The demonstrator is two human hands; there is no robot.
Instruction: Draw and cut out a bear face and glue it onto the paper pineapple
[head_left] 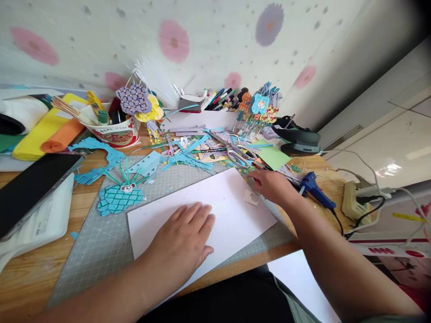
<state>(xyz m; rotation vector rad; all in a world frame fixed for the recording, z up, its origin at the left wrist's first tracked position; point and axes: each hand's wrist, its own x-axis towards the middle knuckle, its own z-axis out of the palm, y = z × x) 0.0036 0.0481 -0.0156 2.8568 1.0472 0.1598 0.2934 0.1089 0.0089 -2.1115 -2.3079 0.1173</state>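
A large white sheet (229,202) lies at an angle on the grey cutting mat (84,251). My left hand (185,237) rests flat on it, palm down, fingers stretched out. Just past the sheet's upper right edge is my right hand (269,184), its index finger extended toward the paper scraps and its other fingers curled; whether it holds anything is hidden. Below it, a small pale piece with a cutout (251,197) sits on the sheet. Left of the sheet lies a teal woven-pattern paper craft (121,197) with a small animal face and green strips.
Scissors (232,150) lie on colourful paper scraps (191,154) behind the sheet. A blue glue gun (316,190) and a power strip (353,202) are at right. At left are a phone (33,188), a paper bowl of tools (116,133) and orange rolled paper (62,135).
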